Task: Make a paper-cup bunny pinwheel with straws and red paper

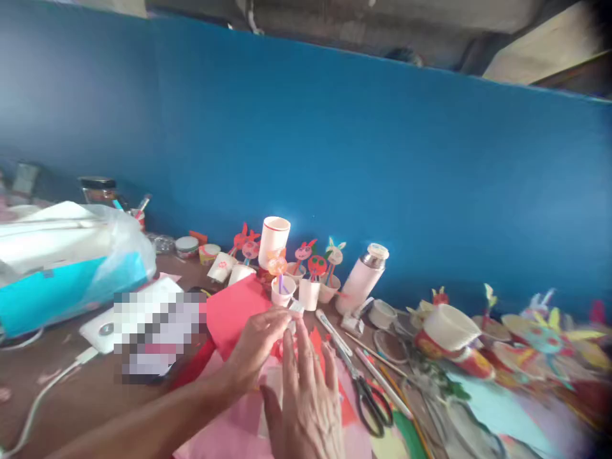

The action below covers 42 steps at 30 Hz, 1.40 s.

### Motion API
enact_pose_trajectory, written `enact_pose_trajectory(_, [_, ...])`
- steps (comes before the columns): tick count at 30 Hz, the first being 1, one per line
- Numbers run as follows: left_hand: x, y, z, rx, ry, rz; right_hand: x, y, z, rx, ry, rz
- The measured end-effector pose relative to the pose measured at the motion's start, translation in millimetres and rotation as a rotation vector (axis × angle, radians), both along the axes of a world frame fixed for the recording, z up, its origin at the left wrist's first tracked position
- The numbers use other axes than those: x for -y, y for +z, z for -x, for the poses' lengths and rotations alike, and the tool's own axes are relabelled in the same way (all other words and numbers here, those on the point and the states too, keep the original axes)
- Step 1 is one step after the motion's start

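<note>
My left hand (pixel 255 344) has its thumb and fingers pinched together at a small white piece (pixel 296 306), whose kind I cannot make out. My right hand (pixel 308 395) lies palm down with fingers stretched and apart, its fingertips close to that piece. Beneath both hands are pink paper (pixel 215 427) and red paper (pixel 234 309). Part of a red cut-out shows between the hands, mostly hidden. Black-handled scissors (pixel 370 405) lie just right of my right hand.
Paper cups holding stick figures (pixel 283 290) stand behind my hands, near a white thermos (pixel 363 277) and a tall cup (pixel 275 239). Pens (pixel 382 382) lie at right, beside more cups (pixel 452 328). A phone (pixel 162 338), white device (pixel 134 312) and bag (pixel 71 268) occupy the left.
</note>
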<state>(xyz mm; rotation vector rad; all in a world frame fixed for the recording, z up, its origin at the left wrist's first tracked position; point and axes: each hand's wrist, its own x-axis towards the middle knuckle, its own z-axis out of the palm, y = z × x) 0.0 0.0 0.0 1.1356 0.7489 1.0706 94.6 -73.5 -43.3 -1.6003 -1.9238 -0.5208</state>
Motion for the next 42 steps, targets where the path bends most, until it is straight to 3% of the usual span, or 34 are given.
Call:
enact_pose_trajectory(4, [-13,-2.5,1,0.094,0.006,0.093,7,-2.3,4,0.003,0.032,-0.016])
enact_pose_trajectory(8, [-17,-7.0,3,0.198,-0.007,0.138,9,5.1,-30,-0.017,0.032,-0.069])
enact_pose_trajectory(10, [-19,-10.2,2,0.276,-0.044,0.163,13,6.7,-63,0.042,0.017,0.033])
enact_pose_trajectory(15, [-22,-16.6,1,0.366,-0.147,0.159,34,-7.6,-147,-0.095,-0.295,0.343])
enact_pose_trajectory(19, [-21,-19.4,0,0.383,-0.166,0.173,48,-22.0,-181,-0.258,-0.428,0.668])
enact_pose_trajectory(28, [-12,-19.9,-8,0.355,-0.166,0.181,39,-46.6,-179,-0.246,-0.464,0.811])
enact_pose_trajectory(36, [-10,-14.6,-6,0.291,-0.156,0.170,32,-37.1,-171,-0.191,-0.396,0.855])
enact_pose_trajectory(38, [-11,-14.5,-6,0.287,-0.150,0.166,36,-37.3,-177,-0.324,-0.345,0.848])
enact_pose_trajectory(42, [-11,-16.4,-6,0.292,-0.149,0.172,50,-33.3,-183,-0.944,-0.111,0.725])
